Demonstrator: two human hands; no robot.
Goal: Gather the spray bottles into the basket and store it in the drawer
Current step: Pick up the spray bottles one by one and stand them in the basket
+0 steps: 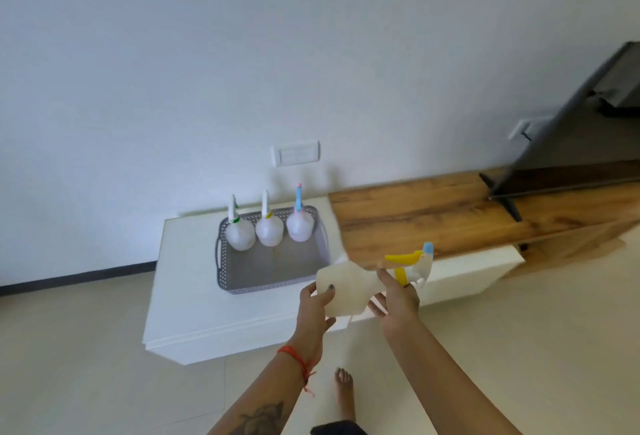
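Note:
A grey perforated basket [228,284] sits on the low white cabinet [194,313]. Three translucent spray bottles stand upright along its far side: one with a green collar [240,234], one with a yellow collar [269,229], one with a blue and pink nozzle [300,225]. I hold a fourth translucent bottle [349,287] with a yellow trigger and blue tip, tilted on its side, just right of the basket's near corner. My left hand [313,310] grips its base. My right hand [398,299] grips its neck below the trigger.
A wooden top [433,216] adjoins the white cabinet on the right, with a dark TV stand leg [502,195] on it. Wall outlets [296,153] are behind. My bare foot [344,393] stands on the pale tiled floor before the cabinet.

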